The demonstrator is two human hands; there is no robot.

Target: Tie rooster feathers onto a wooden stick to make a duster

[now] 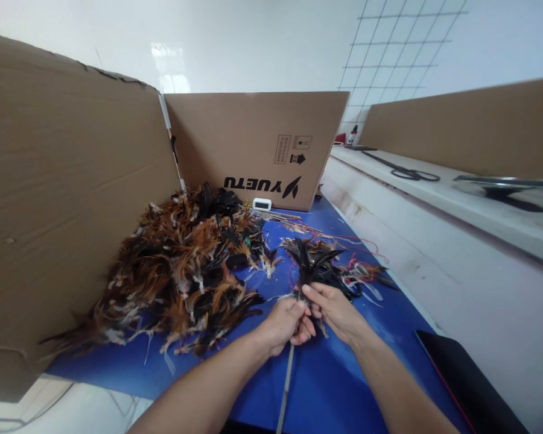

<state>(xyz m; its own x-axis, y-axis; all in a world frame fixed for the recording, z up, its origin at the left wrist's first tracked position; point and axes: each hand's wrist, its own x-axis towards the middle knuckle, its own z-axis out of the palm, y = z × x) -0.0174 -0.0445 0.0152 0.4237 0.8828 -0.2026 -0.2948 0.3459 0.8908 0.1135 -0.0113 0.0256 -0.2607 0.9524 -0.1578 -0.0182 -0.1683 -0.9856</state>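
Note:
Dark feathers (305, 262) fan upward from the top of a thin stick (286, 386), which runs down toward the bottom edge of the view. Around the stick and the feather bases my left hand (283, 325) is closed. My right hand (333, 308) meets it from the right, thumb and fingers pinching at the base of the same feathers. The fingers cover the point where feathers and stick join. To the left, on the blue table (344, 374), lies a large heap of brown and black feathers (176, 259), some with pale quill ends.
Cardboard panels (235, 138) stand behind and to the left. A small white digital display (262, 204) sits by the back panel. Loose red string (357, 238) and feather scraps lie right of centre. Scissors (411, 174) rest on the white ledge (389, 160); a black flat object (468, 380) lies at the right.

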